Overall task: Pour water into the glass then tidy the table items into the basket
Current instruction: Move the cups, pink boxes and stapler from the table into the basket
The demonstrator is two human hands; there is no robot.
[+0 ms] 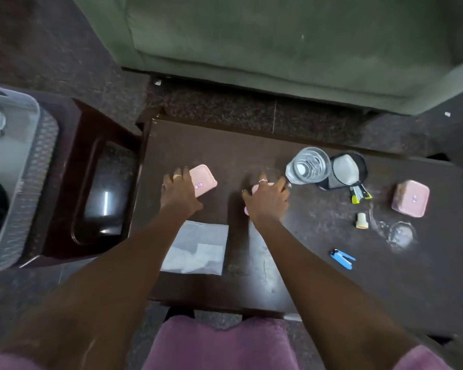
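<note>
On the dark wooden table (318, 276), my left hand (178, 192) rests on a flat pink lid (205, 180) at the left. My right hand (266, 200) covers a small pink object (255, 188) in the middle, most of it hidden under the palm. A clear water bottle (308, 165) lies just right of that hand. A clear glass (401, 233) stands at the right. The grey woven basket (24, 182) sits on a stool far left.
A black mesh holder (350, 169) with pens lies tipped beside the bottle. A pink lidded box (410, 198), a small cream cap (361, 220), a blue stapler (342, 258) and a clear plastic bag (198, 249) lie on the table. A green sofa (278, 36) stands behind.
</note>
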